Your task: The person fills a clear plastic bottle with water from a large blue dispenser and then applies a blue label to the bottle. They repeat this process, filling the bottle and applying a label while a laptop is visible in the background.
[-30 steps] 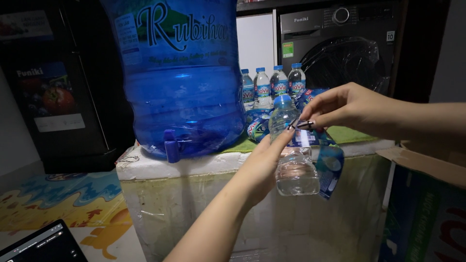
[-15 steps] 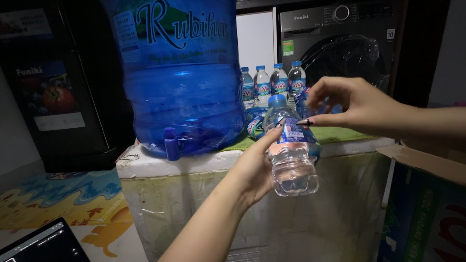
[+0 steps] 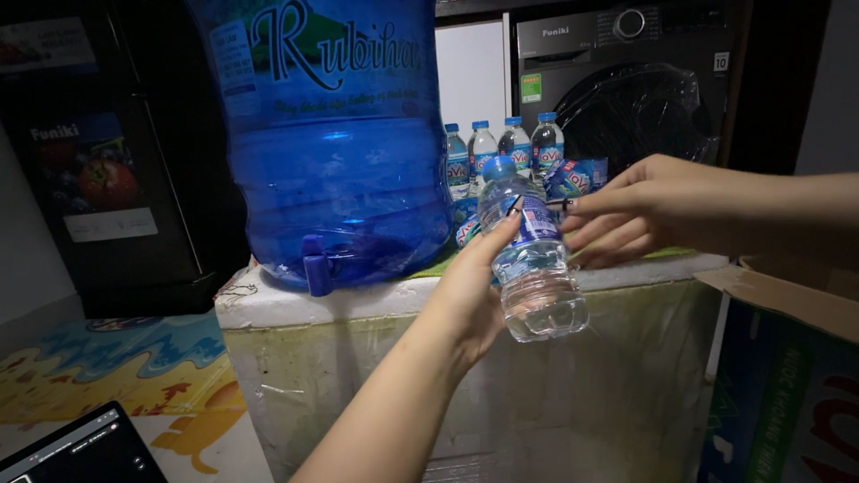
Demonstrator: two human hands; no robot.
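1. Dark at the near bottom left corner of the view, a laptop [image 3: 76,452] lies on a bright patterned mat [image 3: 116,367], well apart from both hands.
2. Clear plastic makes up the small water bottle [image 3: 532,259], which the left hand [image 3: 474,295] grasps around its middle, thumb up along the label. It is tilted, cap end leaning away and base swung toward the camera, held in the air just in front of the front edge of the white foam box [image 3: 376,300]; the tilt seems to offer the neck to the other hand.
3. Reaching in from the right, the right hand [image 3: 644,210] has its fingers loosely curled, thumb and forefinger pinched together beside the bottle's neck. They appear to nip a small dark sliver, likely a strip of seal or label; what it is cannot be told.
4. On the box's top, toward its left edge, a large blue water jug [image 3: 335,143] lies with its blue tap [image 3: 316,268] overhanging the front edge, probably so water can be drawn there.
5. Further back, toward the rear edge, small capped bottles [image 3: 501,148] stand upright in a row.
6. Behind stands a dark front-loading washing machine [image 3: 626,80].
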